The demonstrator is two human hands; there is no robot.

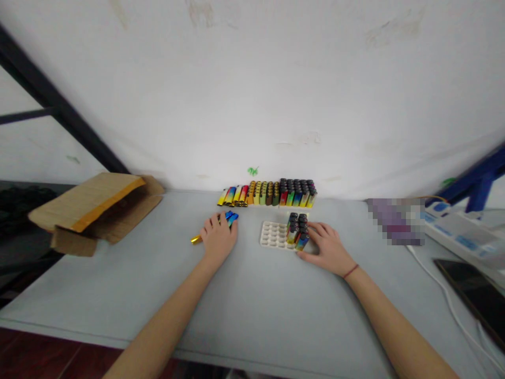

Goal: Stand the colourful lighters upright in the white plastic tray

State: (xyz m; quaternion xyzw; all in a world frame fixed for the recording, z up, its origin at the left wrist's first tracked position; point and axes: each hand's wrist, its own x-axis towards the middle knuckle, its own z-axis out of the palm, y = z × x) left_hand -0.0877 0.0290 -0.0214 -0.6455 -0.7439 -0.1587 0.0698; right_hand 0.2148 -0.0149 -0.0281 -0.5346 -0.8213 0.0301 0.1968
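Note:
My left hand (218,236) lies on the grey table (252,305), its fingers curled over a small bunch of lighters (230,217) with blue and gold ends showing on either side. My right hand (325,245) rests beside a white slotted tray (274,235), its fingers touching the several upright black-capped lighters (298,229) that stand in the tray's right end. The tray's left slots hold nothing. A row of colourful lighters (268,193) lies against the wall behind both hands.
An open cardboard box (94,210) sits at the table's left edge. At the right are a blurred-out patch (396,221), a white power strip (461,234) with a cable, and a dark phone (473,295). A white wall rises just behind the table.

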